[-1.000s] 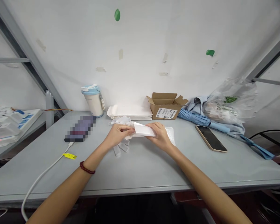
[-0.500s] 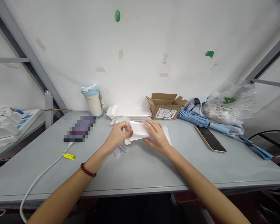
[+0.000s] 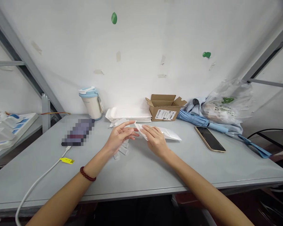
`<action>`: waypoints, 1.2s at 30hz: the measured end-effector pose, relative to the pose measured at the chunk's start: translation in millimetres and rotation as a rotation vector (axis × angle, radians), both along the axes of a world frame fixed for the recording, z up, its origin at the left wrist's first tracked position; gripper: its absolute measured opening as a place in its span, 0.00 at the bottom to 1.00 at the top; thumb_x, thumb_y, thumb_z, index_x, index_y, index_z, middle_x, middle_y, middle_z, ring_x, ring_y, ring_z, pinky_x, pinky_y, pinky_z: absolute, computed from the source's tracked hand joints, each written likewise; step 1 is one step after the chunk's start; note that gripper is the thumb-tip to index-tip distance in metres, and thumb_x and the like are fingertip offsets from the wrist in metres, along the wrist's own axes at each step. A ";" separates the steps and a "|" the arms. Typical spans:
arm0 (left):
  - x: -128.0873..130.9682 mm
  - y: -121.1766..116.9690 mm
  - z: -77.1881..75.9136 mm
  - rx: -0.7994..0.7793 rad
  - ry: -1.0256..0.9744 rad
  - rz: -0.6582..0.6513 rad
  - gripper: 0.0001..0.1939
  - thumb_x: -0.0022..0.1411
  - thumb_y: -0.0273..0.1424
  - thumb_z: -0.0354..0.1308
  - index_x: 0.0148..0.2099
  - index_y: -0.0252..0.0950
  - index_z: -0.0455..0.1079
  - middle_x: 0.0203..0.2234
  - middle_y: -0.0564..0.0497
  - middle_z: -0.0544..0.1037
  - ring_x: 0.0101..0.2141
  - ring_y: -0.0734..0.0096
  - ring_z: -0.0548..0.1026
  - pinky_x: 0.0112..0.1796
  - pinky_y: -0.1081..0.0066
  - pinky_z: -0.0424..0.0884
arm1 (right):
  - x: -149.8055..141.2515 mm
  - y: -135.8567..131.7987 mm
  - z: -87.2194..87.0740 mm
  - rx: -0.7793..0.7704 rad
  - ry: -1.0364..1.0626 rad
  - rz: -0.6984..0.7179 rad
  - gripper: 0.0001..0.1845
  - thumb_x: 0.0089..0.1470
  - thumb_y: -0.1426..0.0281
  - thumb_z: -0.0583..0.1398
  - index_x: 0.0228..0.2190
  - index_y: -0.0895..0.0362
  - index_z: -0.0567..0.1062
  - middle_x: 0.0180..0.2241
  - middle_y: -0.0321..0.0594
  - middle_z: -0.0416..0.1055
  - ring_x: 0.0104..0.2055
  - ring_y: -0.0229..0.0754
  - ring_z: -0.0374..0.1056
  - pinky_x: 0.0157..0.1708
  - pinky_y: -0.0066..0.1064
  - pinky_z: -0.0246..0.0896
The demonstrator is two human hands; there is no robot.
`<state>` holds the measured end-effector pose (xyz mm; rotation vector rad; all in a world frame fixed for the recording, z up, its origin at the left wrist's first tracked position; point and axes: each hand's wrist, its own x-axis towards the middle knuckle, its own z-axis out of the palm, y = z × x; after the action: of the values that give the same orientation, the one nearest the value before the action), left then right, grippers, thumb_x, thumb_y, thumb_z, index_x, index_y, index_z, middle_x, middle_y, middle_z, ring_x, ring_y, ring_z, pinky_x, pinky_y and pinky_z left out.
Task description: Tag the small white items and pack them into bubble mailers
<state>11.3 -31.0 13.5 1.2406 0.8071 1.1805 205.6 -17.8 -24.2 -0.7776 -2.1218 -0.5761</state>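
Note:
My right hand (image 3: 157,140) grips a white padded envelope (image 3: 171,134) above the middle of the desk. The envelope's far end points right, and its near flap edge faces left. Beside that edge is my left hand (image 3: 119,137), with fingers stretched out and apart. Its fingertips are at or very near the flap; whether they touch it I cannot tell. Several small clear plastic pieces (image 3: 123,151) lie on the desk under and behind my left hand, partly hidden. Behind them rests a stack of white envelopes (image 3: 132,115).
An open cardboard box (image 3: 165,112) and a blue-lidded cup (image 3: 91,103) stand along the wall. A folded blue umbrella (image 3: 195,118) and a plastic bag (image 3: 224,105) lie right, near a phone (image 3: 209,139). A pixelated device (image 3: 78,132) with a white cable (image 3: 41,177) lies left.
The envelope has swung so its far end points more to the right. My left hand has let go of its flap end and spread its fingers. The view has shifted slightly.

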 end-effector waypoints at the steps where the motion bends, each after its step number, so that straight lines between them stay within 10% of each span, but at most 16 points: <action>1: 0.1 -0.4 0.2 0.042 0.027 0.025 0.28 0.53 0.34 0.62 0.56 0.32 0.63 0.37 0.42 0.79 0.35 0.62 0.77 0.35 0.65 0.72 | 1.8 1.6 -0.2 -0.014 -0.003 0.009 0.21 0.57 0.81 0.46 0.46 0.58 0.71 0.47 0.49 0.73 0.52 0.45 0.66 0.44 0.38 0.63; 12: 15.7 -7.5 -18.9 0.888 0.692 0.256 0.13 0.61 0.26 0.51 0.48 0.38 0.69 0.49 0.45 0.74 0.51 0.63 0.69 0.50 0.59 0.67 | 3.2 1.9 -3.1 -0.012 0.138 0.069 0.19 0.58 0.79 0.47 0.50 0.58 0.62 0.35 0.47 0.76 0.37 0.43 0.73 0.31 0.31 0.69; 18: 15.3 -4.7 -25.6 0.888 0.744 0.330 0.15 0.62 0.26 0.50 0.50 0.38 0.67 0.46 0.46 0.76 0.46 0.65 0.73 0.44 0.64 0.71 | -2.1 -4.9 -9.6 -0.066 0.143 0.071 0.09 0.61 0.72 0.49 0.43 0.56 0.65 0.24 0.38 0.72 0.23 0.38 0.69 0.22 0.27 0.63; 30: 12.1 -4.9 -17.1 0.555 0.668 0.440 0.13 0.61 0.35 0.52 0.46 0.39 0.72 0.38 0.49 0.79 0.34 0.67 0.76 0.35 0.71 0.72 | 16.4 11.5 10.1 -0.275 0.065 -0.056 0.07 0.56 0.65 0.59 0.36 0.55 0.71 0.33 0.42 0.76 0.35 0.44 0.70 0.37 0.36 0.60; 36: 14.2 -3.1 -22.2 0.854 0.710 0.328 0.11 0.60 0.31 0.53 0.44 0.39 0.72 0.40 0.46 0.78 0.40 0.64 0.75 0.42 0.64 0.70 | 14.8 12.8 1.2 -0.145 0.097 0.039 0.09 0.57 0.76 0.53 0.31 0.55 0.72 0.35 0.42 0.77 0.36 0.40 0.72 0.35 0.33 0.59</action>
<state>25.5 -34.1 -8.7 2.3836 1.0882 1.4212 220.5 -4.9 -23.1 -0.8252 -2.1008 -0.3591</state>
